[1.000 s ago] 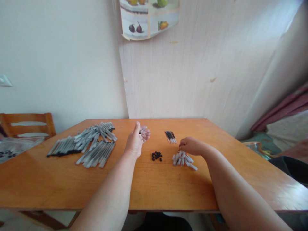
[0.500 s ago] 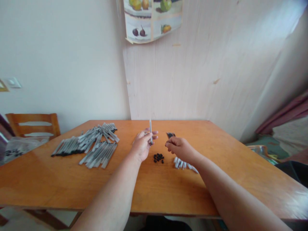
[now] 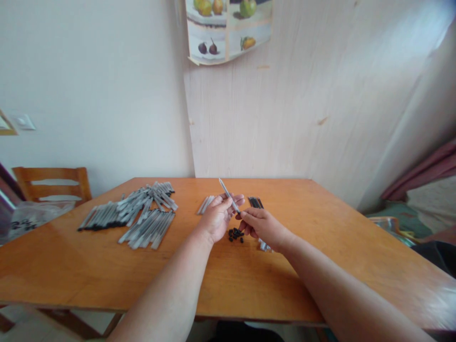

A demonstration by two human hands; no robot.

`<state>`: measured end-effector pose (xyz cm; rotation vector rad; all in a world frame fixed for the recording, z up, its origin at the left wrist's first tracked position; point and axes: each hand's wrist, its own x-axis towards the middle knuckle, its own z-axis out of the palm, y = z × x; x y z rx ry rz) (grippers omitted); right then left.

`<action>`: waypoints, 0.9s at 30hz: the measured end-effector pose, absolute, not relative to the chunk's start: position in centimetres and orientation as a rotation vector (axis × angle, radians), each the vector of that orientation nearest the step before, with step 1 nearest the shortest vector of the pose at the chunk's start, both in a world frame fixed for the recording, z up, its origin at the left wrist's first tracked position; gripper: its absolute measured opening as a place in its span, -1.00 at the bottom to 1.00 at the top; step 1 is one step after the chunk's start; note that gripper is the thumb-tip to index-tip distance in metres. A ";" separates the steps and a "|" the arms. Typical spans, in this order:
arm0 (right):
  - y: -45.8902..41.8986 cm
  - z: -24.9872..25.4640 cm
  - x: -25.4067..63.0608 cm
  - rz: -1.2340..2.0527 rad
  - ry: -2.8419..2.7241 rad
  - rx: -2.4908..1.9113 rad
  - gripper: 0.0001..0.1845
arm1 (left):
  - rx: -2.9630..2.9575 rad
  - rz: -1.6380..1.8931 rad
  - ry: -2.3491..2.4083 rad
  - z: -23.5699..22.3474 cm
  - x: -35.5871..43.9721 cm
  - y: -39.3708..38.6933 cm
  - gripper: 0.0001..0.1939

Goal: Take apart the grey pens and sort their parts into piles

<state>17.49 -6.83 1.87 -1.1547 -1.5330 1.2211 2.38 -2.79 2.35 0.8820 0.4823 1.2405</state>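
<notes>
In the head view my left hand [image 3: 217, 218] is closed on a slim clear pen [image 3: 228, 194], its pointed tip slanting up and to the left. The fingers of my right hand [image 3: 261, 225] pinch the pen's dark lower end, and the two hands almost meet. Several small black plugs [image 3: 234, 234] lie on the table just below the hands. Partly covered by my right hand is a pile of clear caps [image 3: 264, 245]. Dark refills [image 3: 255, 202] lie behind that hand. Some clear tubes [image 3: 204, 205] rest behind my left hand.
On the left of the wooden table [image 3: 228, 285] lie heaps of clear pen barrels [image 3: 146, 228] with black ends. A wooden chair [image 3: 53, 183] and a plastic bag [image 3: 39, 216] are beyond the left edge. A fruit picture [image 3: 228, 35] hangs on the wall.
My right hand has moved left from the caps to the pen's lower end. The pen in my left hand has come upright, then tilted left. The view has shifted slightly.
</notes>
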 end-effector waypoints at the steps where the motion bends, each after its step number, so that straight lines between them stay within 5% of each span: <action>1: -6.8 1.9 17.5 1.237 -1.515 -1.139 -0.70 | 0.883 1.240 0.478 2.4 2.4 -2.9 -0.87; 27: -6.3 1.8 17.7 0.829 -1.651 -1.248 -0.75 | 0.927 1.279 0.560 1.9 3.0 -3.2 -0.85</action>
